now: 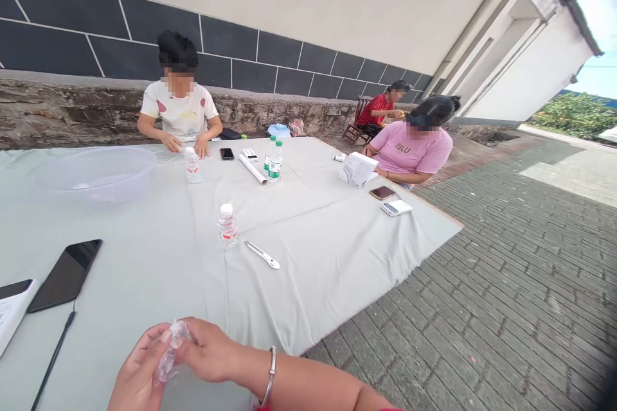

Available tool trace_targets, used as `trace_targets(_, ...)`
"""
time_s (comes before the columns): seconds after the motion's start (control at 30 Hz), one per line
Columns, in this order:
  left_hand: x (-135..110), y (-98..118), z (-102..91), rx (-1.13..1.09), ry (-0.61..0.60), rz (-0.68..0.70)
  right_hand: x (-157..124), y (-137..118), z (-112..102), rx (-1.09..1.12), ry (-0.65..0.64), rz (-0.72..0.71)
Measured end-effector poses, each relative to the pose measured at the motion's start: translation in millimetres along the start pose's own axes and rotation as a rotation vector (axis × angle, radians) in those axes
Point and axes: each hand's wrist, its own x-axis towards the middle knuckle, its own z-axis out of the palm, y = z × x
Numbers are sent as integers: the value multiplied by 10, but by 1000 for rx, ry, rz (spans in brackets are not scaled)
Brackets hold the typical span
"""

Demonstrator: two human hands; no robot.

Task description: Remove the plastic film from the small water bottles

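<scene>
Low in the view, both my hands pinch a small piece of crumpled clear plastic film [169, 350] over the table's near edge. My left hand [137, 376] holds its lower part with fingers curled. My right hand [208, 350], with a silver bangle [270, 376] on the wrist, grips the film's top. Beyond them on the pale cloth stand a small water bottle [226, 225] and a white utility knife [263, 255].
A black phone [66, 273] with a cable lies at the left, a clear plastic basin [96, 173] farther back. Three other people sit at the far side and right, with bottles [274, 160], phones and a white box [358, 169]. Brick paving lies to the right.
</scene>
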Motion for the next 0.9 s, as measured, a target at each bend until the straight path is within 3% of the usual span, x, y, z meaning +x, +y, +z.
trace_targets(0.1, 47, -71, -16, 44, 33, 85, 29, -5, 35, 311, -29, 160)
trace_targets(0.2, 90, -140, -39, 304, 98, 204, 44, -61, 18, 458, 159, 175)
trace_targets(0.27, 106, -181, -32, 456, 130, 277, 39, -107, -3, 511, 219, 150)
trace_targets(0.4, 98, -251, 53, 556, 115, 381, 12, -164, -23, 596, 163, 131)
trace_targets(0.53, 99, -289, 128, 691, 133, 606, -20, -151, -65, 678, 94, 100)
trace_targets(0.6, 122, -288, 127, 695, 143, 650, -34, -140, -117, 675, 38, 87)
trace_targets(0.67, 159, -269, 105, 645, 186, 606, -43, -144, -180, 622, -10, 82)
trace_targets(0.77, 244, -196, 70, 446, 200, 427, -39, -173, -270, 489, -78, 80)
trace_targets(0.9, 411, -4, 61, 65, 173, 291, 31, -163, -433, 350, 13, 126)
